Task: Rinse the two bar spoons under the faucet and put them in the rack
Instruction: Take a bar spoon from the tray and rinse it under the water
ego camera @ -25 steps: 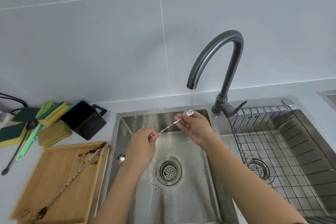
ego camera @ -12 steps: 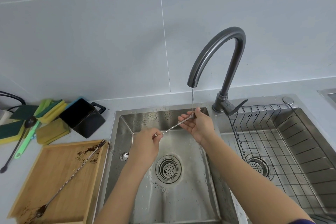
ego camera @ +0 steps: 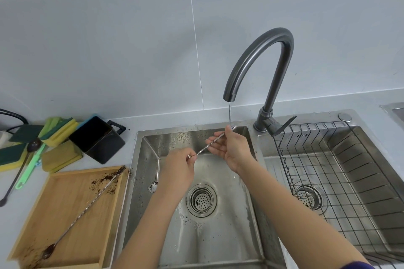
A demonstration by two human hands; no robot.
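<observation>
The first rinse is in hand: one bar spoon is held slantwise over the left sink basin, its upper end up in the thin stream falling from the faucet. The left hand pinches the lower end of the twisted stem between thumb and fingertips, the rest of its fingers curled in. The right hand is half open, fingers loosely bent, its fingertips closed on the stem near the top, right where the water lands.

The second bar spoon lies untouched on the wooden tray on the desk, amid dark grounds, its bowl dirty. The wire rack sits in the right basin, with no spoon in it that I can see.

Judging from this, the task is at an early stage. Next, the wet spoon should cross right past the faucet base into the rack, then the tray spoon needs the same wash
</observation>
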